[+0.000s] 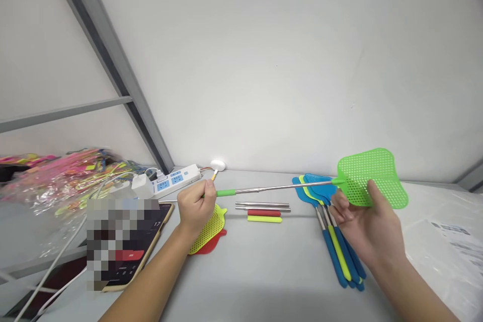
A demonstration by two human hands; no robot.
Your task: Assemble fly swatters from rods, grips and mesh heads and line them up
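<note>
My left hand (197, 206) is closed in a fist round the green grip of a fly swatter (372, 176). Its metal rod runs nearly level to the right, extended. With thumb and fingers, my right hand (368, 226) holds the lower edge of its green mesh head. Beneath my left wrist lie a yellow swatter head (210, 229) and a red swatter head (213, 244), partly hidden. On the table between my hands rest metal rods (262, 206), a red grip (264, 213) and a yellow grip (264, 219). Several swatters (337, 251), mostly blue, are piled beside my right hand.
A phone (151, 241) lies at the left, its screen partly blurred out. Behind it sits a white power strip (177, 181) with plugs and cables. Plastic bags of colourful items (71, 181) fill the far left by a grey metal frame (113, 55). Clear plastic wrapping (445, 241) covers the right side.
</note>
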